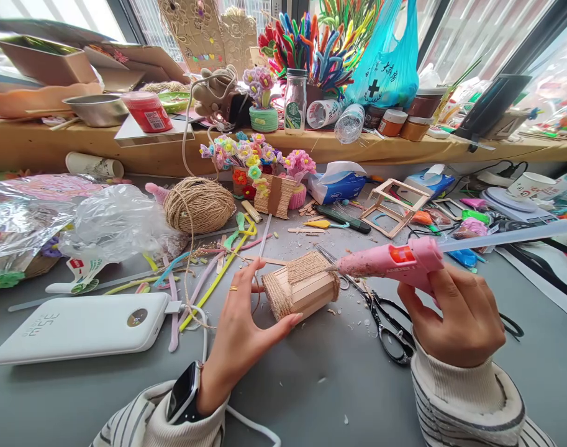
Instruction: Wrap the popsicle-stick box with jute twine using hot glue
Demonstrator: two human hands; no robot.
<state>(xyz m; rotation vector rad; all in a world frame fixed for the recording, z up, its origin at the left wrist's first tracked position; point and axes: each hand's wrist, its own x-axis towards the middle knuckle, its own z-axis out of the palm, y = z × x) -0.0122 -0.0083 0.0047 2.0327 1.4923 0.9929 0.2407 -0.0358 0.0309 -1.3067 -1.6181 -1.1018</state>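
A small cylinder of wooden craft sticks [313, 299], partly wrapped in jute twine, lies on its side in the middle. My left hand [240, 338] has thumb and fingers around its left end, the fingertips partly hidden behind it. In my right hand [455, 316] is a pink hot glue gun [385, 264], a long clear glue stick [511, 236] poking out of its back. Its nozzle meets the twine band on the cylinder's upper side, or hovers just over it. From the ball of twine [200, 205] a strand runs down toward my left hand.
Black-handled scissors [395, 329] lie between the cylinder and my right hand. A white power bank [82, 329] with a cable sits at left, near crumpled plastic [120, 223]. Behind are a wooden stick frame [395, 208], a tissue pack [336, 183] and a crowded ledge [218, 146].
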